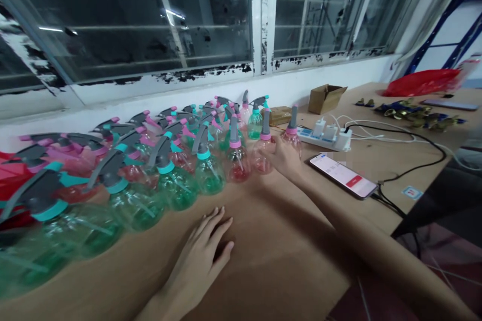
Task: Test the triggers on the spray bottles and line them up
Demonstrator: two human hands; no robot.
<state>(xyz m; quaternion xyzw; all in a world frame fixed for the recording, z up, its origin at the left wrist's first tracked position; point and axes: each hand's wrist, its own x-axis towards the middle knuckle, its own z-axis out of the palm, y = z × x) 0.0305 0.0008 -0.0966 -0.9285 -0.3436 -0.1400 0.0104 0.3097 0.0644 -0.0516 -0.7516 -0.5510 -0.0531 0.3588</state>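
My left hand [201, 253] lies flat on the brown tabletop [241, 281] with its fingers stretched out, holding nothing. Farther forward, my right hand [284, 156] has its fingers on the side of a clear round spray bottle [262, 166] with a pink collar and a grey trigger head. Part of its grip is hidden behind the hand. Another pink-collared spray bottle [292, 133] stands just beyond the right hand. Left of the gripped bottle are a pink spray bottle [238, 166] and a green one with a turquoise collar [210, 173].
Several more spray bottles [175, 188] stand in rows toward the window wall. A phone [342, 175] and a power strip [326, 136] with cables lie to the right. Behind are a small cardboard box [326, 99], brass-coloured parts [402, 110] and a red bag [422, 83].
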